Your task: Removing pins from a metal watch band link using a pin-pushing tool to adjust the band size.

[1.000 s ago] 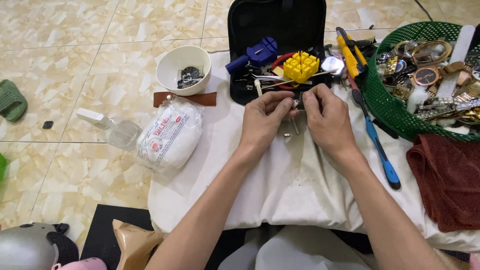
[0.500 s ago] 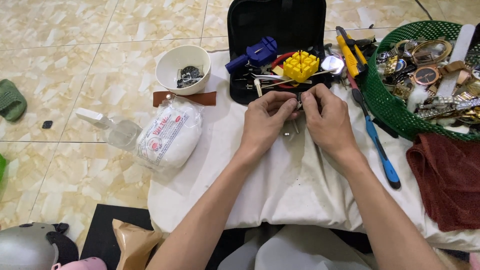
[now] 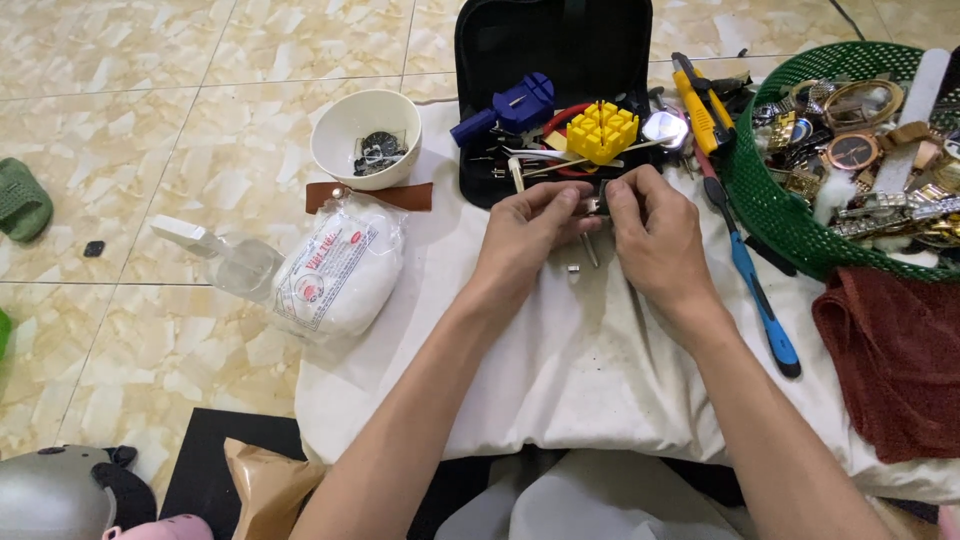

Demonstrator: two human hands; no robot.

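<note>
Pinching a small metal watch part (image 3: 592, 206), possibly a clasp, left hand (image 3: 525, 240) and right hand (image 3: 655, 235) each grasp one end. Light, stiff, slippery: grip its edges. Yellow block (image 3: 602, 130) at 12 o'clock.

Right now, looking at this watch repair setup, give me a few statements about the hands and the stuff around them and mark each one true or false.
1. Both hands, left hand and right hand, pinch a small metal part between their fingertips. True.
2. The white bowl is empty. False: dark small parts lie in it.
3. The green basket holds watches and bands. True.
4. The blue-handled tool is in the right hand. False: it lies on the white cloth, beside that hand.
5. A yellow block sits by the open black case. True.
</note>
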